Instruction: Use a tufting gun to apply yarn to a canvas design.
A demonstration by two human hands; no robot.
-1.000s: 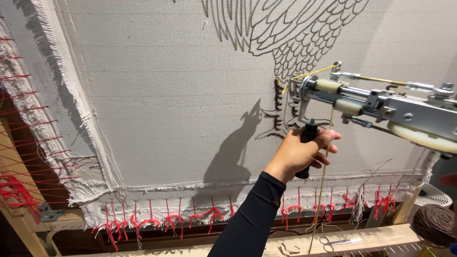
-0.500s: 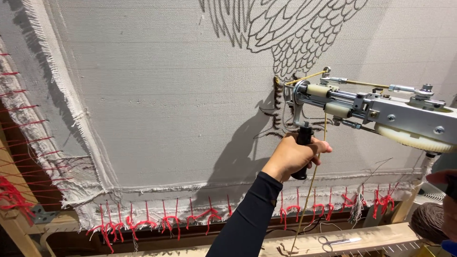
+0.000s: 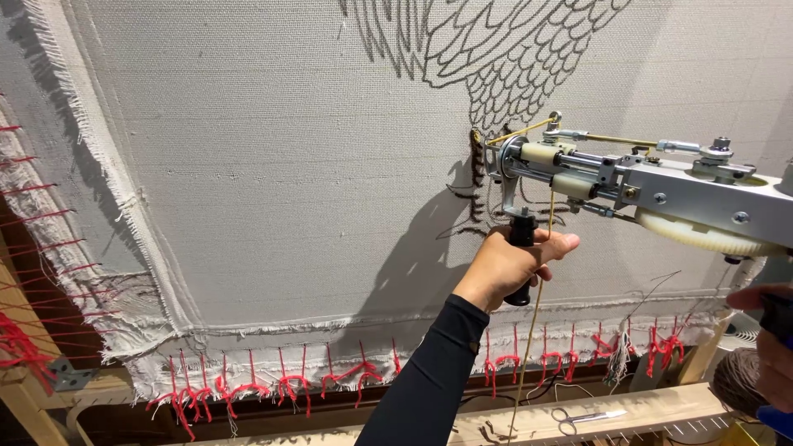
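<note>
1. Since the earlier pictures, the tufting gun (image 3: 636, 186) sits a little lower against the cloth, with its nose close under the feathered part of the drawn bird (image 3: 496, 58); the left hand (image 3: 508, 268) came along with it.
2. The gun is a metal machine with a cream gear wheel, held nearly level, and its needle end (image 3: 487, 157) presses on the grey backing cloth (image 3: 248, 165) beside a short dark tufted line (image 3: 477, 177).
3. A thin yellowish yarn (image 3: 541, 281) hangs down from the front of the gun, passing just beside the left hand.
4. To do this step well, I think the nose should stay pressed square on the cloth, and the gun should travel slowly along the drawn line, with the yarn free to run.
5. The fingers (image 3: 557, 246) of the left hand are closed fully around the black front handle (image 3: 522, 263); the thumb lies on top.
6. The right hand (image 3: 768, 347) shows only at the right border, seemingly at the rear grip; how far its fingers are closed I cannot tell.
7. Further out, red yarn loops (image 3: 289, 384) tie the cloth edge to the wooden frame (image 3: 578, 417); scissors (image 3: 582, 419) lie on the lower rail.
</note>
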